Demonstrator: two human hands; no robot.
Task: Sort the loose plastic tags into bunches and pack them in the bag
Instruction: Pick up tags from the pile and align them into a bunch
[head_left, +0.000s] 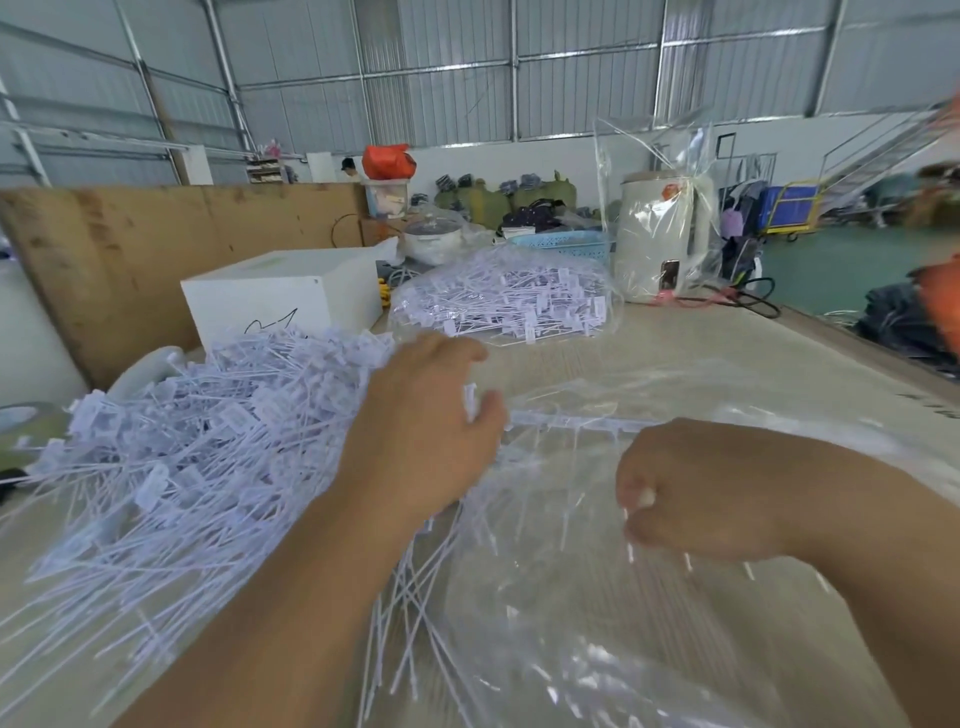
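Observation:
A big heap of loose white plastic tags (171, 457) covers the left of the table. My left hand (421, 431) reaches over its right edge, fingers curled around a few tag heads. A thin bunch of tags (576, 422) stretches from that hand toward the right. My right hand (696, 493) is closed in a fist, pinching the thin tag tails. A clear plastic bag (597, 623) lies flat under and in front of both hands, with several tag tails on it. A second clear bag filled with tags (504, 301) sits further back.
A white box (280, 296) stands behind the heap, with a brown board (156, 239) behind it. A white kettle in plastic wrap (660, 239), a blue basket (566, 244) and a pot (431, 239) are at the back. A black cable (753, 301) lies at the table's right edge.

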